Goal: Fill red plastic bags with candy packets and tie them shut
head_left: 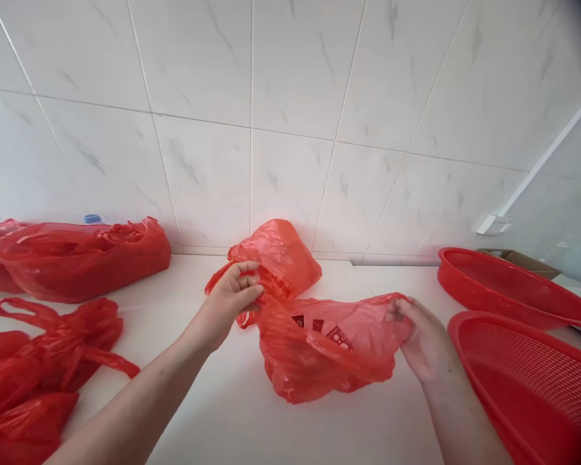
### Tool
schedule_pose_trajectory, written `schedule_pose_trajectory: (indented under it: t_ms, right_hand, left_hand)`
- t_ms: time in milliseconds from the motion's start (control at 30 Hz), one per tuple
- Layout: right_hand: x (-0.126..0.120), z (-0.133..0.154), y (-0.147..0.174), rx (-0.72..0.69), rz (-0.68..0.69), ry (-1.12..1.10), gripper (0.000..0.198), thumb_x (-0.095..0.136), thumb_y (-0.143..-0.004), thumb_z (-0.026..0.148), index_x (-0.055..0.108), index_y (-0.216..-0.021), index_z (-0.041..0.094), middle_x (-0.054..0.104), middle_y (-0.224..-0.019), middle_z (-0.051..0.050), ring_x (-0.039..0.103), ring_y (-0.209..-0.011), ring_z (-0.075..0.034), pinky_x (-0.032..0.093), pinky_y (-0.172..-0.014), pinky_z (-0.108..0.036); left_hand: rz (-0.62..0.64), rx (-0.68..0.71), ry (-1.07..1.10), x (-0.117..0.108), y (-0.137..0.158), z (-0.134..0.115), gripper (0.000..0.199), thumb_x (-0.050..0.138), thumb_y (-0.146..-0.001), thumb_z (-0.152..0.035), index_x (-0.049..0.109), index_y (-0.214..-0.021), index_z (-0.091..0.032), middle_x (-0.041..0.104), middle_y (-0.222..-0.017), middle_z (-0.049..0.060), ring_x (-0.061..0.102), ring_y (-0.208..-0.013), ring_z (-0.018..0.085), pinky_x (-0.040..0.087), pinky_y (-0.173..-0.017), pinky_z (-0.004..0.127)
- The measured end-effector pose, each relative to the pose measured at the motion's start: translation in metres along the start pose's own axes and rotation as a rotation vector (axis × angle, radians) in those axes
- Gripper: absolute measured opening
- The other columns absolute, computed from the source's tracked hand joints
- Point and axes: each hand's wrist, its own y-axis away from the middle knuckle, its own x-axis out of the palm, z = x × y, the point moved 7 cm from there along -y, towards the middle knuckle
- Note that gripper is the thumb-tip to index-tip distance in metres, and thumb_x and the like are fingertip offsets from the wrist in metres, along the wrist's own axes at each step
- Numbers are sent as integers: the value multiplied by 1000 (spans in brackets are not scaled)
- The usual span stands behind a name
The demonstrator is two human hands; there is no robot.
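Note:
A red plastic bag point(314, 368) is spread between my two hands above the white tabletop, its mouth partly open. Printed dark marks or small dark items show at its inside; I cannot tell which. My left hand point(235, 290) pinches the bag's left end, with fingers curled. The right end is gripped by my right hand point(423, 339), its fingertips partly behind the film. Just behind, against the wall, another red bag point(283, 255) sits bulging on the table, close to my left hand.
Filled red bags point(84, 258) stand at the back left, with a blue cap point(92, 219) behind them. A knotted red bag point(77, 336) lies nearer. Two red plastic baskets point(465, 323) and a cardboard box point(532, 261) are at right. A tiled wall point(290, 161) closes off the back.

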Motion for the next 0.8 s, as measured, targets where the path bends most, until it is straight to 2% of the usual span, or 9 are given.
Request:
schedule_pose_trajectory:
  t_ms: [133,200,267,400,500,567,633,733,800]
  right_hand:
    - [11,49,-6,-245,-137,-26,20,77,-66,29,62,-72,18,58,-70,1,53,-63,-10,46,-56,-21]
    - [13,67,-5,-367,-239,-26,19,77,-65,27,63,-74,17,60,-73,1,56,-65,-10,48,-58,-21]
    - [18,74,-5,-408,-280,-44,19,76,-66,27,63,-75,17,64,-79,-1,61,-74,-13,50,-62,-23]
    - [38,62,-14,-244,-164,-121,23,72,-73,36,55,-77,21,68,-86,-4,64,-90,-21,54,-69,-32]
    - [55,48,-18,-92,-85,-225,26,71,-74,40,52,-77,22,59,-66,4,59,-61,-10,53,-63,-27]
    - [68,43,-16,-37,-14,-266,26,71,-74,41,55,-80,22,43,-53,9,38,-42,-3,44,-48,-17]
    - [79,44,-10,-29,78,-244,27,67,-77,47,57,-79,22,34,-49,10,22,-38,-2,29,-37,-14]
    - [91,46,2,-62,194,-122,38,53,-83,58,62,-79,21,33,-44,7,21,-39,-5,23,-37,-18]
    - [96,47,11,-84,208,4,41,49,-84,58,66,-93,22,33,-43,7,26,-39,-6,24,-38,-19]
  left_hand:
    - [-129,281,257,-2,-1,-61,29,67,-79,-20,54,-105,-23,58,-75,-4,54,-63,7,45,-55,16]
    - [-188,392,323,-1,3,-79,28,68,-78,-18,55,-102,-24,58,-74,-4,55,-61,7,44,-52,16]
    - [-231,461,365,0,6,-89,28,69,-77,-16,57,-100,-24,59,-75,-4,57,-61,7,46,-52,16]
    - [-247,442,441,5,4,-86,24,70,-76,-16,60,-95,-24,63,-84,-2,60,-67,7,49,-57,15]
    - [-145,365,427,16,-2,-77,28,72,-74,-17,60,-98,-25,64,-95,0,62,-75,10,53,-64,21]
    - [-75,357,349,23,-4,-74,28,72,-74,-17,61,-99,-26,63,-95,0,62,-79,12,53,-67,23]
    - [-61,383,194,28,-3,-73,28,71,-76,-18,62,-100,-28,63,-89,-1,62,-81,13,52,-69,24]
    - [-147,475,-238,32,2,-78,23,66,-79,-18,66,-99,-29,64,-83,-2,61,-78,14,50,-68,25]
    - [-165,559,-506,39,7,-85,15,62,-81,-15,67,-90,-27,65,-79,-2,59,-72,14,47,-62,25]
